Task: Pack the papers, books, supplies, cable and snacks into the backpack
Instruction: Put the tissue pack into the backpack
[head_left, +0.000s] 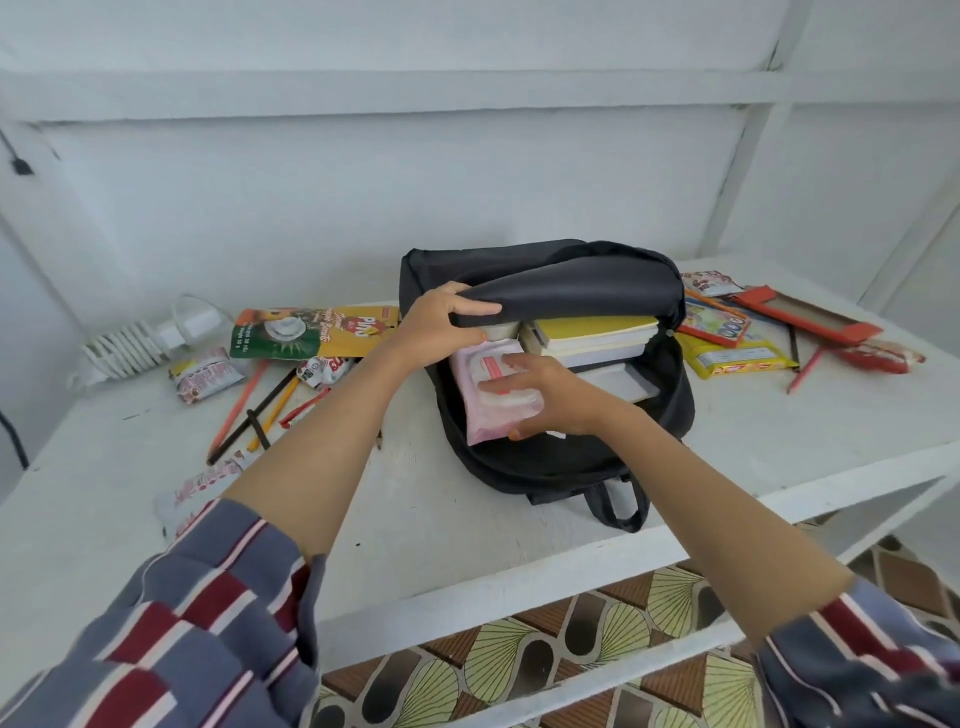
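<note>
Seemed roughly midway: held the flap (571, 291) of the backpack (675, 410) up in the curled left hand (441, 317), clasped a pink pack (488, 410) half inside beside packed books (592, 338) with the right hand (550, 400), left snacks (311, 332), pencils (238, 408) and cable (130, 348) on the table (467, 519).

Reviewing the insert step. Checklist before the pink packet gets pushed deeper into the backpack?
1. Opening held up: left hand grips the backpack flap, lifted off the opening. ok
2. Grip on pink packet: right hand holds it, fingers on top, thumb beneath. ok
3. Slot: packet sits beside the stacked books, partly inside the backpack. ok
4. Space below the packet: hidden. cannot tell
5. Remaining items packed: white cable, pencils and snack packs lie on the table. not ok
</note>
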